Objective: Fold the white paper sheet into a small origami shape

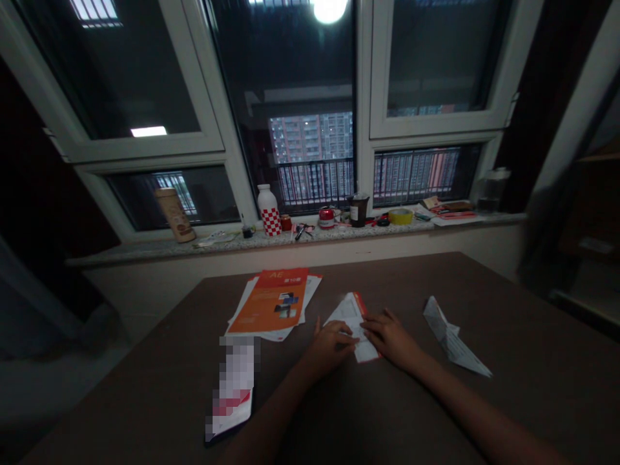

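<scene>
A sheet of white printed paper with orange-red edges, partly folded, lies on the table in front of me. It comes to a point at its far end. My left hand is on its left side, fingers bent and pressed together on the paper near the middle. From the right, my right hand grips the orange edge, thumb and fingers on the paper. Both hands cover parts of the folds. A folded paper plane rests to the right, apart from my right hand.
Left of the hands lies a stack of papers with an orange cover. Nearer is a phone with its screen blurred out. Beyond the dark table, the windowsill carries a checkered bottle, yellow tape and a cup.
</scene>
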`<state>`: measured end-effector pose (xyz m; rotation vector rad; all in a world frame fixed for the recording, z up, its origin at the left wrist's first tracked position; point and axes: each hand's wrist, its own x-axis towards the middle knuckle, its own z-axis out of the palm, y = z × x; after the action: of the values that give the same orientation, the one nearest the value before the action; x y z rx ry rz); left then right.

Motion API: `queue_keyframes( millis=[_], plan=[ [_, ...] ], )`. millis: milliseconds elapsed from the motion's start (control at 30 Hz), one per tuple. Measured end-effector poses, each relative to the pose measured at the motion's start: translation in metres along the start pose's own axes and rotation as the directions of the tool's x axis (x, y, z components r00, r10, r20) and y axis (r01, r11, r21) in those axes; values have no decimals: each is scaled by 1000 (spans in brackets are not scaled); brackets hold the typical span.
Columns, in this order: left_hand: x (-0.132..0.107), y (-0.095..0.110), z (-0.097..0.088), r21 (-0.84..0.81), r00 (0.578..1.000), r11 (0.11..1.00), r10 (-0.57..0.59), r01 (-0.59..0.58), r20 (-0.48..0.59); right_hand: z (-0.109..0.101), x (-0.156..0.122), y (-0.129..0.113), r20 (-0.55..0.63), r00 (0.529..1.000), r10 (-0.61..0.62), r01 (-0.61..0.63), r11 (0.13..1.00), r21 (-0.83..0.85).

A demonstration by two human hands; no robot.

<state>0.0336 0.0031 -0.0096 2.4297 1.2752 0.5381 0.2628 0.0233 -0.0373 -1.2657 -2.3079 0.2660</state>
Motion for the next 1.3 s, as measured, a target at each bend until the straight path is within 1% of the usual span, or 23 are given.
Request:
queue_keyframes(
  millis=[100, 233, 333, 433, 600, 733, 800, 1000, 1167, 1300],
  plan=[
    [0, -1, 2, 22, 1000, 1000, -12, 12, 13, 0, -1, 2, 19, 1000, 2, -2, 999, 38],
    [2, 0, 1, 47, 999, 998, -47, 47, 3, -5, 0, -3, -20, 1000, -13, 14, 998, 64],
    [2, 1, -2, 67, 999, 996, -53, 53, -10, -11, 0, -9, 17, 999, -42, 40, 996, 83],
    [3, 1, -5, 101, 997, 993, -55, 60, -51, -15, -2, -12, 50, 997, -50, 43, 991, 123],
    [3, -6, 0, 133, 995, 991, -13, 26, -97, -19, -4, -9, 111, 990, -90, 74, 987, 144],
    [4, -8, 5, 153, 990, 988, 19, 2, -138, -22, -4, -9, 131, 984, -117, 100, 987, 129],
    [5, -8, 6, 164, 990, 986, 9, 15, -143, -22, -4, -10, 126, 984, -129, 113, 986, 126],
    [6, -7, 5, 194, 989, 980, -7, 37, -149, -22, -3, -12, 70, 992, -107, 97, 987, 124],
    [9, -6, 6, 204, 989, 978, -23, 53, -145, -25, -3, -16, 50, 982, -182, 177, 980, 87],
    [8, -5, 5, 163, 987, 985, -19, 46, -161, -26, -3, -21, 26, 980, -199, 197, 979, 51]
  ],
)
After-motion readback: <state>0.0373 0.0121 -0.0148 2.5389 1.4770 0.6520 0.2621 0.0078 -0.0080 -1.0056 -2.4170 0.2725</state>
